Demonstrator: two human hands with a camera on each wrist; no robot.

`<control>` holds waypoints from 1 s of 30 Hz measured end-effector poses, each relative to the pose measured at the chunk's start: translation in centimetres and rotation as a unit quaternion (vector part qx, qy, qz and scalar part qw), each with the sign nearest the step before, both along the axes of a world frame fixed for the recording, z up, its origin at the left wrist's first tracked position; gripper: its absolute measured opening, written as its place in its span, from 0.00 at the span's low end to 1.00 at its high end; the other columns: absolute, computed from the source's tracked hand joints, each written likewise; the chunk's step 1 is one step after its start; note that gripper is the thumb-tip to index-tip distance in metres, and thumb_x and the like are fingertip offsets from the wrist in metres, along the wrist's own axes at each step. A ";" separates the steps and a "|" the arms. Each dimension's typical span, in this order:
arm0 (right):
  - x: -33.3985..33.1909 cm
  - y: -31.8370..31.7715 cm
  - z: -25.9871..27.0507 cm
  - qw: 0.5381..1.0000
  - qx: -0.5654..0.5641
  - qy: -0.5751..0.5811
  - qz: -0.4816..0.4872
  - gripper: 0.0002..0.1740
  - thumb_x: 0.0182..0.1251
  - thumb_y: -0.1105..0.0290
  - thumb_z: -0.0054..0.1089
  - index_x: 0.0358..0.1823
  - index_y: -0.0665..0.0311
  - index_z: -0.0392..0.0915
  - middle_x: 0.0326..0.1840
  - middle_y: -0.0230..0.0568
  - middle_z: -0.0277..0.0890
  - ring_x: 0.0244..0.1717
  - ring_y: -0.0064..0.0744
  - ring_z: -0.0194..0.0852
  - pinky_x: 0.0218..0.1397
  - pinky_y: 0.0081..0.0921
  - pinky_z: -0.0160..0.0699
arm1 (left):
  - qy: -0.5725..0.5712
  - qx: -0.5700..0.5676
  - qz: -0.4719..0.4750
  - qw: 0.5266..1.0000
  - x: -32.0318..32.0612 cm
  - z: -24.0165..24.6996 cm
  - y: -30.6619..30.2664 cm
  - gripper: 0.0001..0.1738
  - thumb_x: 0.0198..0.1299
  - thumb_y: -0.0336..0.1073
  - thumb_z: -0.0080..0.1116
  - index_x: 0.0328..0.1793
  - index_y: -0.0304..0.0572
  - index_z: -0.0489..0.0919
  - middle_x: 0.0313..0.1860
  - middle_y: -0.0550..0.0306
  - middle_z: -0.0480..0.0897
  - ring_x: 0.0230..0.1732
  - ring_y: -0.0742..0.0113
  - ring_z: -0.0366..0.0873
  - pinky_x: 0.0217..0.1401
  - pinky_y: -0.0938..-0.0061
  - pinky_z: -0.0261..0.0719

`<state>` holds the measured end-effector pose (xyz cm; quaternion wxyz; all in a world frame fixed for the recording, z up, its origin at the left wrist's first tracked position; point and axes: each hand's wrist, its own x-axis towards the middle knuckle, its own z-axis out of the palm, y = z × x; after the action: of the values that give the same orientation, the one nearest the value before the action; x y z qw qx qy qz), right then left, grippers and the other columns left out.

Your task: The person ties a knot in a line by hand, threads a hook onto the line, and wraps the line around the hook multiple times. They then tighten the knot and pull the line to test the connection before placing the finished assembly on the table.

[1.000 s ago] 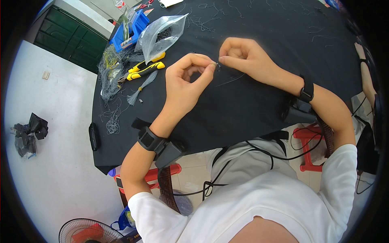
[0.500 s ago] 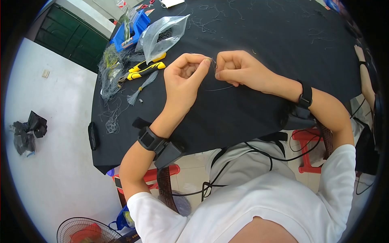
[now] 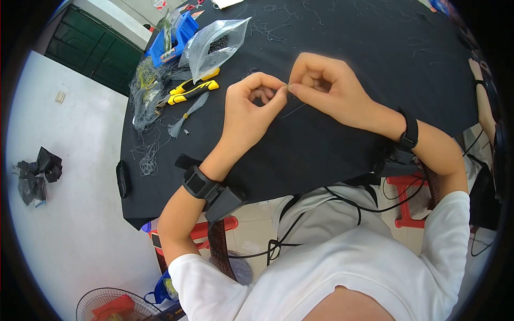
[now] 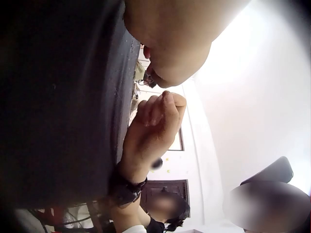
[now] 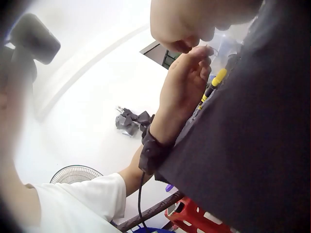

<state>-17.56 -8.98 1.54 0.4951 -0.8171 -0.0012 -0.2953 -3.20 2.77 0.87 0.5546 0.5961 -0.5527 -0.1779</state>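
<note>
Over the black-covered table, my left hand [image 3: 249, 109] pinches between thumb and forefinger the end of a thin fishing line [image 3: 294, 110]. My right hand [image 3: 332, 88] pinches at the same spot, its fingertips right at the left ones. From there the pale strand trails below the right hand. Whatever small piece lies between the fingertips is hidden by them. In the right wrist view, a fine curved strand [image 5: 214, 50] shows by the left fingertips. A tied bundle of grey line [image 3: 188, 115] lies left of my left hand, near yellow-and-black pliers [image 3: 194, 96].
A clear plastic bag [image 3: 203, 56] with dark contents leans by a blue bin [image 3: 184, 36]. Tangled line [image 3: 143, 99] heaps along the table's left edge, and loose strands [image 3: 270, 32] lie at the back. Another person's arm [image 3: 482, 101] rests at the right edge.
Half a second ago the hands were slightly apart with strand between them; now their fingertips meet. The right hand has lifted away from the body and turned a little.
</note>
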 end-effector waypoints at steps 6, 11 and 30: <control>-0.2 -0.3 0.5 0.999 -0.030 -0.017 -0.029 0.04 0.60 0.73 0.54 0.30 0.65 0.70 0.15 0.24 0.54 0.19 0.13 0.48 0.23 0.17 0.50 | -0.052 -0.007 -0.036 0.998 -0.2 0.2 0.1 0.03 0.50 0.24 0.60 0.32 0.34 0.80 0.28 0.63 0.79 0.27 0.81 0.68 0.32 0.85 0.67; 0.0 -0.9 0.6 0.999 -0.026 -0.028 -0.030 0.03 0.62 0.73 0.54 0.32 0.64 0.71 0.16 0.22 0.56 0.19 0.10 0.49 0.23 0.14 0.48 | -0.076 -0.032 -0.059 0.995 -0.3 0.4 0.2 0.04 0.49 0.23 0.60 0.33 0.35 0.80 0.31 0.63 0.80 0.29 0.81 0.69 0.34 0.85 0.68; 0.4 -0.4 -1.5 0.983 0.150 0.085 0.056 0.05 0.59 0.73 0.53 0.27 0.64 0.68 0.13 0.21 0.60 0.15 0.09 0.51 0.19 0.15 0.48 | 0.102 -0.051 -0.034 0.993 -0.2 0.3 0.6 0.05 0.58 0.24 0.58 0.40 0.32 0.79 0.39 0.59 0.80 0.37 0.80 0.74 0.42 0.87 0.70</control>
<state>-17.18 -9.36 0.06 0.6261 -0.7542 0.0396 -0.1938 -3.38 3.39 1.17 0.6311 0.5266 -0.5217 -0.2286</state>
